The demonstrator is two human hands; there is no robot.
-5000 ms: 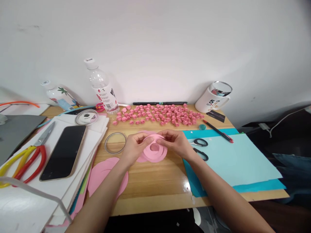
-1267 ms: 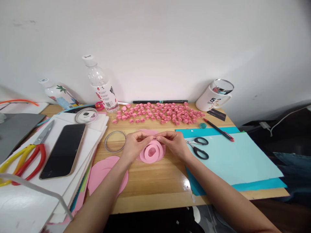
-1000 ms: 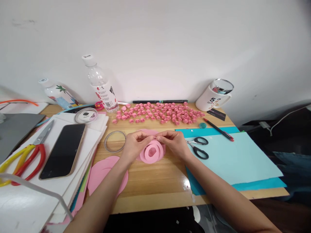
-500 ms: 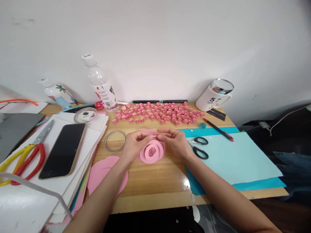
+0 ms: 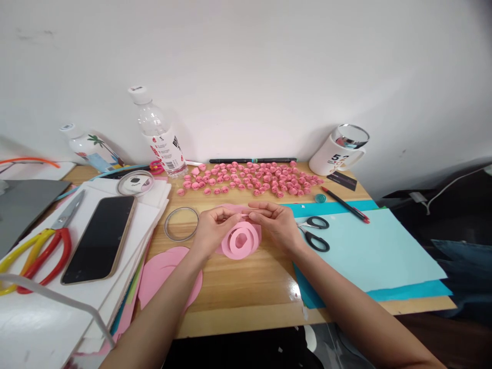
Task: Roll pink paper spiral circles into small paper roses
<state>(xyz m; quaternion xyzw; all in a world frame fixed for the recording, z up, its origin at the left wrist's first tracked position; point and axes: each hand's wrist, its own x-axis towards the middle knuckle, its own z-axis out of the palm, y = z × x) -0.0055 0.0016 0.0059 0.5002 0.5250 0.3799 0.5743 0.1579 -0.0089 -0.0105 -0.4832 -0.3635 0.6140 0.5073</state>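
A pink paper spiral point(image 5: 235, 251) hangs in loose coils at the middle of the table, below my fingertips. My left hand point(image 5: 213, 229) pinches one end of the paper strip between thumb and fingers. From the other side my right hand point(image 5: 277, 225) pinches the same strip, its fingertips almost meeting the left ones. The exact fold between the fingertips is too small to make out. Behind the hands lie many small rolled pink paper roses point(image 5: 265, 179). Flat pink paper circles point(image 5: 163, 266) lie partly under my left forearm.
Black-handled scissors point(image 5: 317, 233) lie on light blue paper sheets point(image 5: 369, 251) at the right, near a red-and-black pen point(image 5: 346, 205). A tape roll point(image 5: 181, 224) is left of my hands. Further left are a phone point(image 5: 100, 238), large scissors point(image 5: 57, 241) and a bottle point(image 5: 161, 136); a mug point(image 5: 334, 154) stands back right.
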